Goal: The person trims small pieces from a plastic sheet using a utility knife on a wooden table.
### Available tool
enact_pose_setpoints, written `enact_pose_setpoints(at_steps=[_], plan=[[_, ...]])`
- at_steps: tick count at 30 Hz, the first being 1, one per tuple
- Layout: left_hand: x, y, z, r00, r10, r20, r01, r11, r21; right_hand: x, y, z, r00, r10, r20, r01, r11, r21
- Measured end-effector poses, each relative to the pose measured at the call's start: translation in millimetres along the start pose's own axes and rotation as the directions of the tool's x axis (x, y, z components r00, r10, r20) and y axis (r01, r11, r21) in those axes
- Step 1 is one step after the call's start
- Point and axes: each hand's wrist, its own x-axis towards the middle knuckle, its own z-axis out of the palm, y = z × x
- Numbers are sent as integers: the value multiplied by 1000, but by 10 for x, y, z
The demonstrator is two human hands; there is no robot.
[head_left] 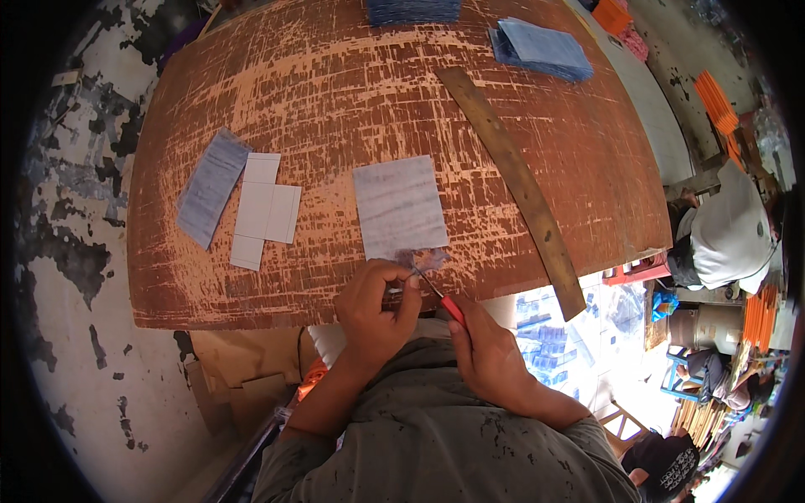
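At the table's near edge, my right hand [486,352] grips a slim tool with a red handle [454,310] and a thin metal shaft. Its tip points up and left toward my left hand [373,306]. The fingers of that hand are curled into a pinch; what they hold is too small to make out. Just beyond the fingertips lies a small dark bluish-purple scrap [432,259]. A square grey-blue streaked sheet [401,205] rests flat right behind it. Farther left, a white cross-shaped paper template [267,210] with ruled lines lies beside a grey-blue rectangular sheet [212,189].
A long brown straightedge strip [520,184] runs along the right of the scratched brown table [335,109]. Stacks of blue sheets [545,50] sit at the far side. To the right, a person in a light shirt [729,226] and other people are nearby. A peeling wall [92,251] stands left.
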Motion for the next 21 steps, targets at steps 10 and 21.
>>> enact_pose_setpoints(at_steps=[10, 21], plan=[[-33, -54, 29, 989, 142, -35, -137, 984, 117, -30, -56, -61, 999, 29, 30, -25, 994, -106], [-46, -102, 53, 953, 304, -15, -294, 932, 211, 13, -153, -168, 996, 55, 64, -35, 961, -276]])
